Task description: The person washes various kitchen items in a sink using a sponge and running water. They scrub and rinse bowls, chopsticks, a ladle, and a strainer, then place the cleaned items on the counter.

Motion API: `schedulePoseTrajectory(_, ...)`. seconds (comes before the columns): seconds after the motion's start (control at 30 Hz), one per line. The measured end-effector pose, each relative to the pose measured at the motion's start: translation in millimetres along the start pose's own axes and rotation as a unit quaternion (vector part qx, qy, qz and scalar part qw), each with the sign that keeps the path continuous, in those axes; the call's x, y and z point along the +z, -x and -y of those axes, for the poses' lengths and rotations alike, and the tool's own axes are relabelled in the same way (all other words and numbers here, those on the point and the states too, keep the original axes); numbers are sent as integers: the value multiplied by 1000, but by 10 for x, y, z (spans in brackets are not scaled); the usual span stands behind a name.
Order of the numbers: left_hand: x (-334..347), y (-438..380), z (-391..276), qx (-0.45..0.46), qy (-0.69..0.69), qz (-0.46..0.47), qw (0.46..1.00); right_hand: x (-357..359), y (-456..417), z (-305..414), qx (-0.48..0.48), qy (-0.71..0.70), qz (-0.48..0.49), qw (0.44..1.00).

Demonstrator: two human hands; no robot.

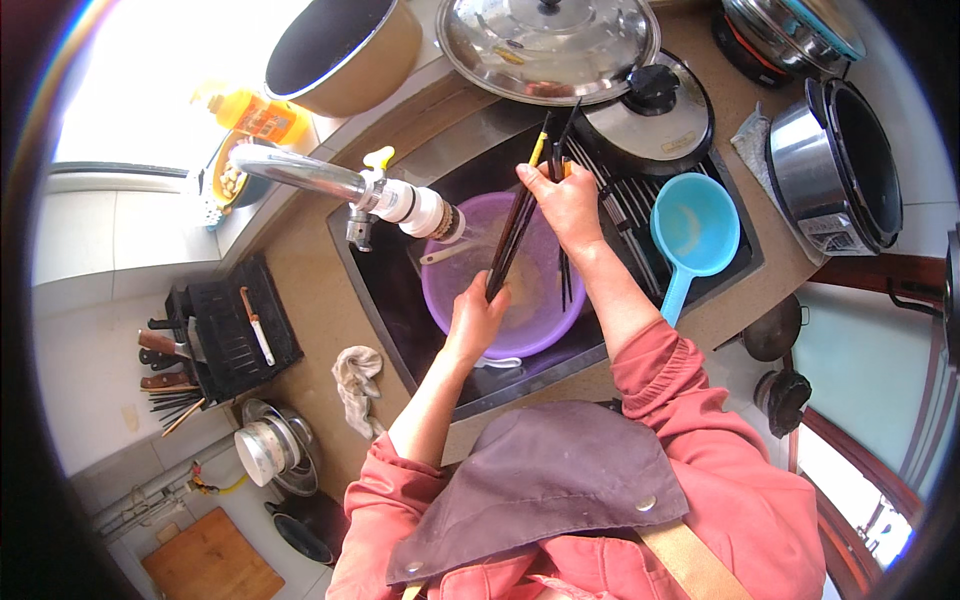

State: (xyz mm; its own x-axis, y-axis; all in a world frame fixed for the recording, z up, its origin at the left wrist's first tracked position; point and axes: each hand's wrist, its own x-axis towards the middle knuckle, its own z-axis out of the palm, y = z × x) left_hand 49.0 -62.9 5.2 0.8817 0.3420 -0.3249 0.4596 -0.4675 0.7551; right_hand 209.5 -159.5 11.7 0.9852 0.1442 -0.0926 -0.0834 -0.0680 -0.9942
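Observation:
Over a purple plastic basin (431, 300) in the sink, both my hands are on dark chopsticks (511, 238). My left hand (478, 313) is closed around the lower end of the slanting bundle. My right hand (564, 204) grips its upper part. A few more dark chopsticks (566, 281) hang down from my right hand, and one yellow-ended stick pokes out above it. From the faucet's white nozzle (435, 215), water appears to spray towards the bundle. Cloudy water is in the basin. A pale utensil handle (446, 253) leans inside its left rim.
A blue plastic ladle (694, 225) rests on the metal rack at the sink's right. Behind are a large steel lid (551, 52) and a lidded pan (679, 124). A knife block (225, 337) and a rag (356, 386) are on the left counter, and a steel pot (814, 172) stands right.

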Motion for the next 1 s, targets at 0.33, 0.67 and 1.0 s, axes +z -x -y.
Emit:
schedulePoseTrajectory(0.33,-167,66,154,29,-68,13,997,-420,-212,293,58,-291,-145,944)
schedulePoseTrajectory(0.67,-404,155,162,-162,364,278,874,-528,-163,23,174,-385,-41,906)
schedulePoseTrajectory(1.0,-510,168,92,-124,472,343,803,-400,-141,202,104,-433,93,891)
